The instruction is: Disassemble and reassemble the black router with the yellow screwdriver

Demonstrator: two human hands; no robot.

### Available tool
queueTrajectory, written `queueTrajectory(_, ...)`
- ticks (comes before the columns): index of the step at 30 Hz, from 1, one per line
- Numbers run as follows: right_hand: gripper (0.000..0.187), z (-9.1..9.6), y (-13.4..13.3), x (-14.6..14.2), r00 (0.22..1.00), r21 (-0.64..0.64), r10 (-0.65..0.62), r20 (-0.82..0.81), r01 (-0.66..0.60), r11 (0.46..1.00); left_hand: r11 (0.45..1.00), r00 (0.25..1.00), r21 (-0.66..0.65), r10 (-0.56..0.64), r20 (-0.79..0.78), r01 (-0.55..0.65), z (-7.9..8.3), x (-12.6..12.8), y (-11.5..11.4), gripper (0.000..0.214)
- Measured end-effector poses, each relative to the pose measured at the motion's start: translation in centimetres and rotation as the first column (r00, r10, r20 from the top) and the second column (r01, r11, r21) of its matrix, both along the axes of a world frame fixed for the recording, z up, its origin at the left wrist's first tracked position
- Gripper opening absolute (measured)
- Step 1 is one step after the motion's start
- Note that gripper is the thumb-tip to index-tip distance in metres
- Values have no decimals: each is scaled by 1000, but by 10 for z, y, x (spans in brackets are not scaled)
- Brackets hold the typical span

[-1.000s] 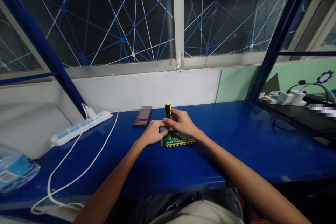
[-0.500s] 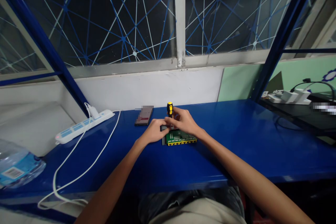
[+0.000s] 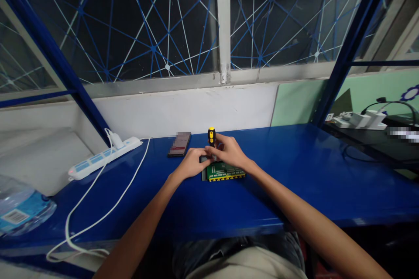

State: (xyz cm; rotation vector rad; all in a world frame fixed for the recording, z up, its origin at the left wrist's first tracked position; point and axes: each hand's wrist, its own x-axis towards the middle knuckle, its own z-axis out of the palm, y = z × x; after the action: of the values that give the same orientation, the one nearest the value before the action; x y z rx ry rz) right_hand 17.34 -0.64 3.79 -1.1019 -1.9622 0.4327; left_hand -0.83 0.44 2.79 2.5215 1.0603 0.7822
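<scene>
A green circuit board with a yellow front edge lies on the blue table. A screwdriver with a black and yellow handle stands upright over the board's far end. My right hand is closed round the screwdriver's shaft just below the handle. My left hand rests at the board's left far corner, fingers curled against a small dark part there; what they pinch is hidden.
A phone lies just beyond my left hand. A white power strip with a looping white cable sits at the left. A plastic water bottle lies at the far left. Chargers and cables rest on a black shelf at right.
The view has shifted slightly. Both hands stay on the board and screwdriver in nearly the same place.
</scene>
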Motion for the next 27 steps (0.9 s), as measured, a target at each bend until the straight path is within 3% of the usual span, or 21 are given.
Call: queueTrajectory(27,27,1,0,0,1000,4,-3,1,3,1000,1000,1000,2,4,9,-4,-1,1,1,16)
